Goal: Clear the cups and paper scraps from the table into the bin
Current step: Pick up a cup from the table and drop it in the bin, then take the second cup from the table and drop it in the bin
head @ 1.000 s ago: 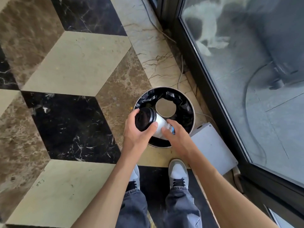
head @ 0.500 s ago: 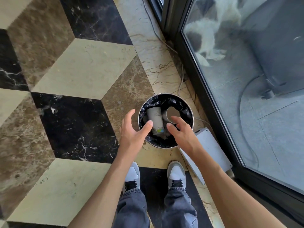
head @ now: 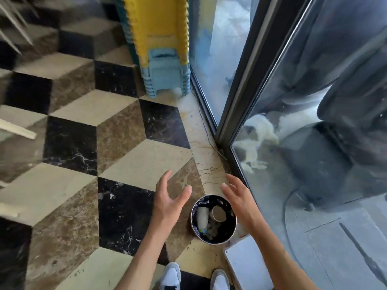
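Observation:
A round metal bin [head: 214, 242] with a black liner stands on the marble floor between my arms. Inside it lie a white paper cup [head: 202, 215] on its side, a second cup [head: 218, 214] showing its brown inside, and crumpled paper scraps [head: 212, 228]. My left hand [head: 167, 199] hovers open just left of and above the bin, fingers spread, holding nothing. My right hand [head: 238, 197] hovers open over the bin's right rim, also empty. No table is in view.
A glass door with a dark frame [head: 236, 97] runs along the right. A flat white box [head: 247, 266] lies beside the bin. Stacked yellow and blue plastic stools [head: 163, 49] stand at the back. A thin cable [head: 206, 130] runs along the floor. My shoes [head: 170, 276] are below.
Both hands let go of the white cup, which dropped into the bin. My hands have risen and spread apart, and my view has tilted up and pulled back from the bin.

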Motion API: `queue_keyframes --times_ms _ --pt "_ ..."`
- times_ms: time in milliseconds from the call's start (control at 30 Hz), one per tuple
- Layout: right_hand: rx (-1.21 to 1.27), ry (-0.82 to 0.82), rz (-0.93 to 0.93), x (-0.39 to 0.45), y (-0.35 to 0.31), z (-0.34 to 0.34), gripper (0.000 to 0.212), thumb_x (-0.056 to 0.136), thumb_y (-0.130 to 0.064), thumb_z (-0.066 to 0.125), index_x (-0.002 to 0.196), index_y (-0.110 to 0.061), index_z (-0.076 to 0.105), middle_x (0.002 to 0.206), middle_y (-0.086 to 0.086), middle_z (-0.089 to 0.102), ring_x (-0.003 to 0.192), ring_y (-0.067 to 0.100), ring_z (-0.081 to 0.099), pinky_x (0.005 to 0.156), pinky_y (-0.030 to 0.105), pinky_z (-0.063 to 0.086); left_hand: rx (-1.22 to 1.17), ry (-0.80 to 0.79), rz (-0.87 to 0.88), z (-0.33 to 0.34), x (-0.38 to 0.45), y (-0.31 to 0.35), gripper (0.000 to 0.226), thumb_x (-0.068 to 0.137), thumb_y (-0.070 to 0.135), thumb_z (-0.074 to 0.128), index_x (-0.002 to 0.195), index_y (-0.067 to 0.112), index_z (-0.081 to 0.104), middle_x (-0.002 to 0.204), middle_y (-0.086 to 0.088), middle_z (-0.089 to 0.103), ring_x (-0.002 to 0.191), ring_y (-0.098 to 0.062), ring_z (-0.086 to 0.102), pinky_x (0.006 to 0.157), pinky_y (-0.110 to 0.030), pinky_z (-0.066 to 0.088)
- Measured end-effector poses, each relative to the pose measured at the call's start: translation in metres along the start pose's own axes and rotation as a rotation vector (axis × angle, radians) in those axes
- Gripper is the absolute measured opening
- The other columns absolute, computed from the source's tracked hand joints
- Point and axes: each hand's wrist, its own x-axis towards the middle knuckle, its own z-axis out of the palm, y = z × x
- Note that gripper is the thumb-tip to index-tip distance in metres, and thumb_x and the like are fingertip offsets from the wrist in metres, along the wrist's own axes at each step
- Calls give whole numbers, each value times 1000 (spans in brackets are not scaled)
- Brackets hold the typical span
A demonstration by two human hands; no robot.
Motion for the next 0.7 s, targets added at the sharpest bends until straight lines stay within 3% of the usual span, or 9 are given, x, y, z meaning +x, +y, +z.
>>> queue_keyframes --times_ms 100,200,267,367,500,633,700 --pt "40 4 -117 -30 -87 -14 53 95 -42 59 143 -26 47 148 2 52 136 20 49 116 49 38 -30 41 101 -39 -18 82 93 70 71 61 151 34 33 159 11 33 145 -10 32 110 -28 28" --pt "68 -17 -248 -60 -172 -21 54 95 -41 59 145 -25 45 147 7 53 136 24 50 114 49 41 -58 79 205 -79 -30 155 90 70 72 60 149 40 33 157 11 35 140 -5 32 108 -27 27" --pt "61 -21 -348 -80 -224 -25 55 97 -39 57 147 -22 44 151 6 49 140 21 46 115 39 40 -88 90 262 -104 -36 197 86 71 73 63 147 45 33 158 10 34 141 -7 31 108 -32 30" --pt "60 -1 -488 -113 -289 -30 53 98 -34 55 148 -20 43 151 0 48 138 14 46 103 19 40 -145 125 351 -142 -49 249 84 69 77 66 143 54 34 152 18 36 144 -7 30 110 -32 32" --pt "67 -26 -622 -159 -346 -34 53 98 -36 55 148 -24 43 149 1 52 125 2 50 99 20 40 -112 220 451 -191 -79 289 77 67 83 64 135 71 30 142 35 35 131 10 34 97 -17 30" --pt "63 -120 -716 -192 -380 -31 70 87 -53 54 150 -25 39 152 4 48 126 6 51 97 20 42 -99 354 470 -232 -112 305 77 66 84 61 135 70 30 159 19 31 140 -2 31 96 -14 29" --pt "57 -180 -764 -201 -396 -23 69 88 -51 53 150 -24 38 154 0 45 124 5 51 90 12 43 -98 429 476 -251 -132 305 82 64 88 58 137 67 30 161 18 29 140 0 29 93 -11 28"
